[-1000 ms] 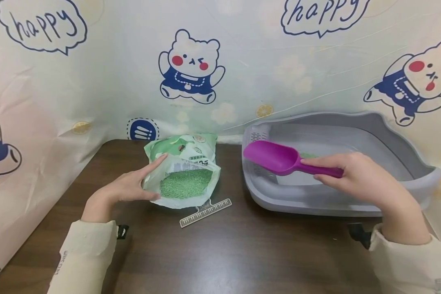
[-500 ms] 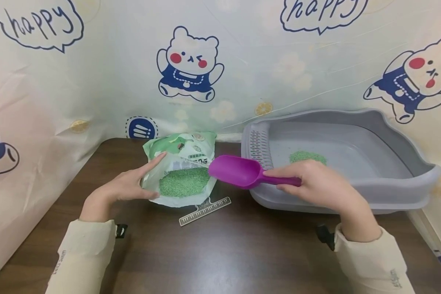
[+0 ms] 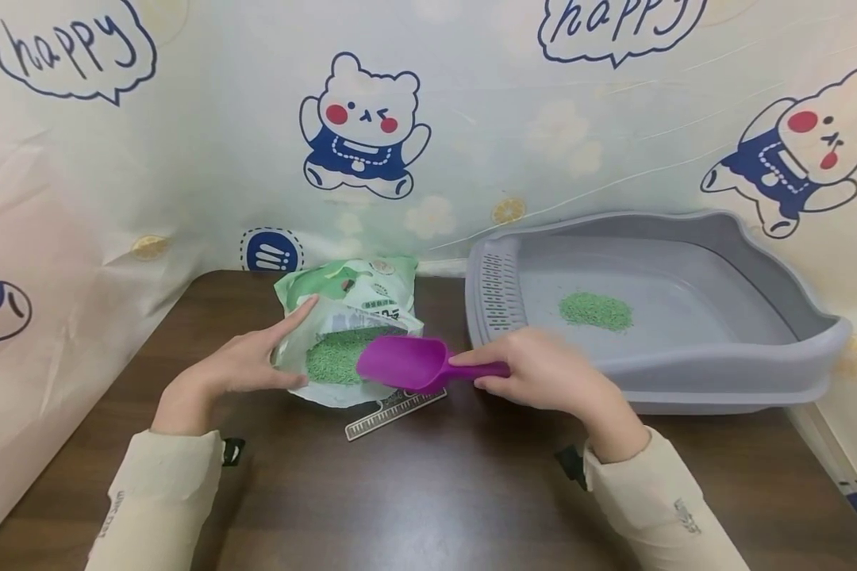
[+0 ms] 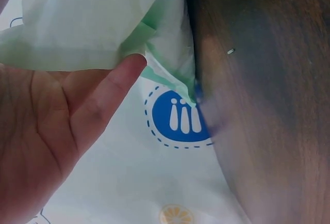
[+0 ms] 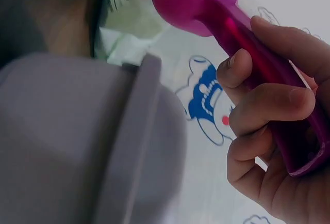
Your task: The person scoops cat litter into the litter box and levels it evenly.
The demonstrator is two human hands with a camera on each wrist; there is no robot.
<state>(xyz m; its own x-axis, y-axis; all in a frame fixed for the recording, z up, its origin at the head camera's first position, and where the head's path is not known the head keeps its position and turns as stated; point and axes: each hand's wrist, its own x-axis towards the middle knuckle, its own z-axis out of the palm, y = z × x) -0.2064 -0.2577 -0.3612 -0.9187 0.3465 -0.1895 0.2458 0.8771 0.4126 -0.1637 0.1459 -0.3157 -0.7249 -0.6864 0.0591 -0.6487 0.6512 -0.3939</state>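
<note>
In the head view, my left hand [image 3: 239, 361] rests at the left side of an opened bag [image 3: 343, 277] of green pellets [image 3: 332, 361], thumb and a straight finger spread along its rim. The left wrist view shows the bag's pale film [image 4: 77, 22] covering part of that hand's fingers. My right hand [image 3: 539, 369] grips the handle of a purple scoop [image 3: 407, 361], fingers curled round it in the right wrist view. The scoop's tip is over the bag's mouth, hiding some pellets. I see no pellets in its bowl.
A grey litter box [image 3: 657, 373] stands on the right, with a small heap of green pellets [image 3: 596, 310] on its floor. A ruler-like clip [image 3: 393, 415] lies before the bag, partly under the scoop. Printed cloth [image 3: 486, 143] hangs behind the brown table [image 3: 400, 492].
My right hand has carried the purple scoop leftward from over the litter box to the bag's mouth, uncovering the pellet heap. My left hand has stayed at the bag.
</note>
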